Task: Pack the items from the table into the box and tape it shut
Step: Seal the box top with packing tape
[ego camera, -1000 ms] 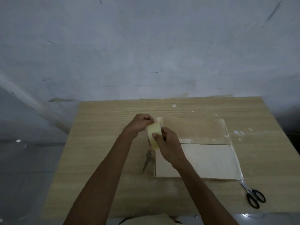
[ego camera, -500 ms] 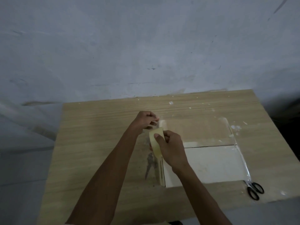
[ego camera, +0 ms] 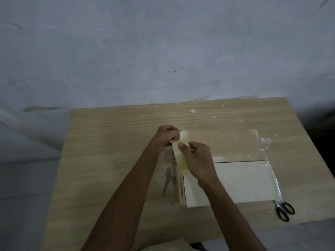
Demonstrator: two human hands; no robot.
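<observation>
A flat closed cardboard box (ego camera: 241,180) lies on the wooden table (ego camera: 112,145), its two top flaps meeting at a seam, with clear tape along its right edge. My right hand (ego camera: 196,160) grips a yellowish roll of tape (ego camera: 179,156) above the box's left end. Just beyond it, my left hand (ego camera: 165,134) pinches the loose end of the tape strip near the box's far left corner. The short strip between the two hands is barely visible.
Black-handled scissors (ego camera: 283,210) lie on the table off the box's near right corner. A grey wall (ego camera: 163,51) rises right behind the table. A dark smear (ego camera: 168,178) marks the tabletop left of the box.
My hands have drawn slightly apart, the left staying with the tape end at the box's far corner, the roll coming toward me. The camera has tilted up and shifted.
</observation>
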